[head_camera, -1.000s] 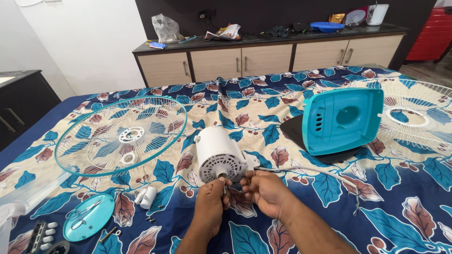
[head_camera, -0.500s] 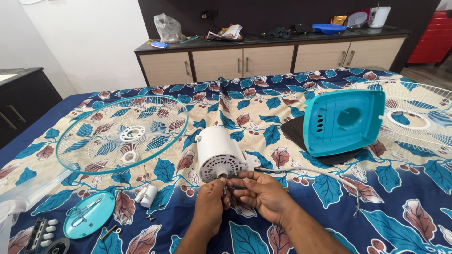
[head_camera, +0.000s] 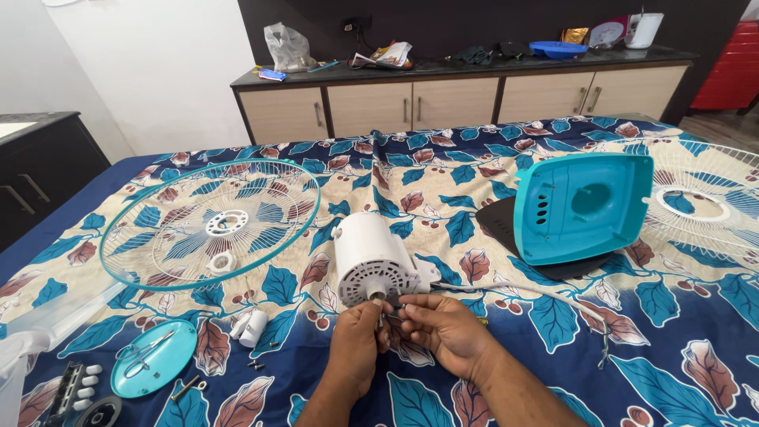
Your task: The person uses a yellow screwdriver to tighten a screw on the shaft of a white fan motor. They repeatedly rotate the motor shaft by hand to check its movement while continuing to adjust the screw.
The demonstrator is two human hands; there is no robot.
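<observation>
A white fan motor housing lies on the leaf-patterned bedsheet, its vented end facing me. My left hand and my right hand meet just below its shaft, fingers pinched on small wires or a small metal part there. A white cable runs from the motor to the right.
A teal-rimmed fan grille lies left. A teal fan base cover stands right on a dark plate, a white grille behind it. A teal round cap, screws and a white knob lie front left. Cabinets stand behind.
Both hands stay at the motor shaft with only slight finger movement. The view has shifted a little.
</observation>
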